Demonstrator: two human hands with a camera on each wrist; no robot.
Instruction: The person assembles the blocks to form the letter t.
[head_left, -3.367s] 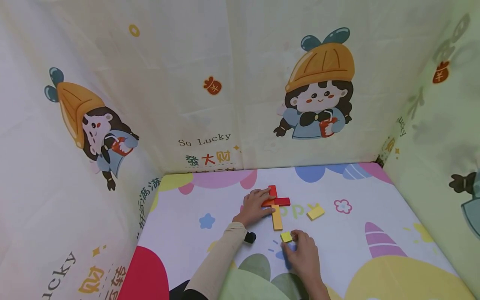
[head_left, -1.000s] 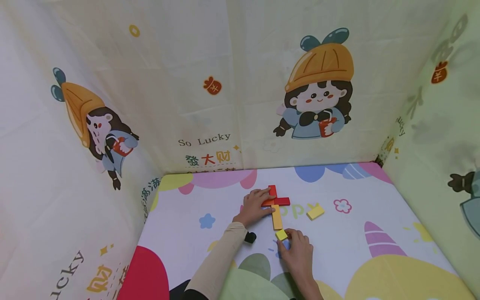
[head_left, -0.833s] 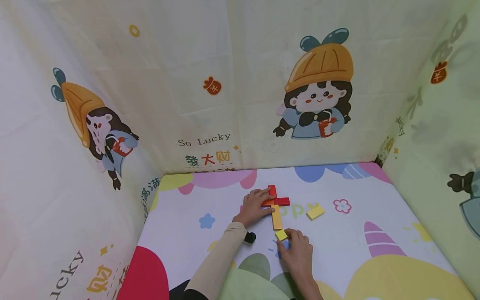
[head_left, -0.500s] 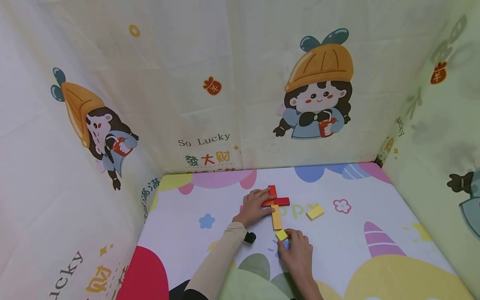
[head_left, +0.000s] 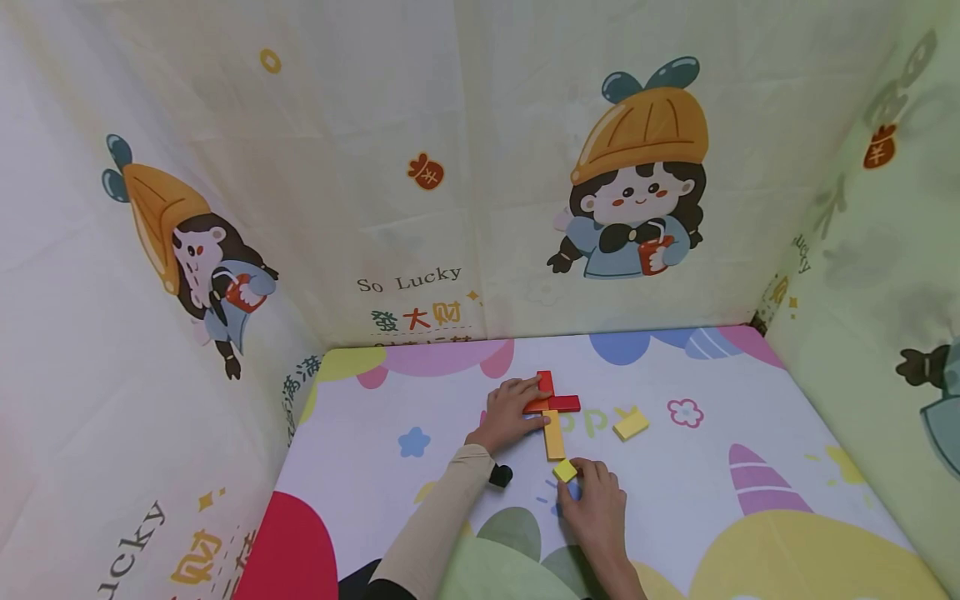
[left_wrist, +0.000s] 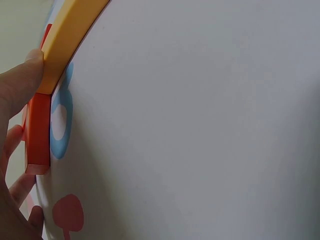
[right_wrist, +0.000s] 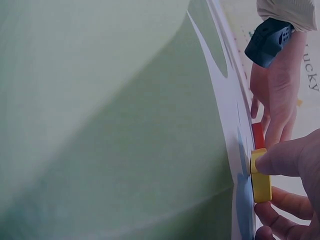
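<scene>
My left hand [head_left: 512, 414] lies over a group of flat blocks, thumb on the long orange-yellow block [head_left: 554, 440] and fingers on the red and orange ones. The upright red block [head_left: 545, 382] and the sideways red block [head_left: 565, 403] show beside the fingers. An orange-red block [left_wrist: 38, 131] is partly under the hand in the left wrist view. My right hand [head_left: 597, 505] pinches a small yellow block [head_left: 565, 471] between thumb and fingers, close to the near end of the orange-yellow block. Whether those two touch is hard to tell.
A loose pale-yellow block [head_left: 631, 424] lies right of the group. The black wrist camera [right_wrist: 270, 42] sits under the left wrist. A printed mat [head_left: 645, 483] covers the table, with cloth walls [head_left: 510, 208] at the back and sides.
Since the oldest frame, my right hand has carried the yellow block left to the near end of the orange-yellow block. It has barely moved lately; the left hand stays put.
</scene>
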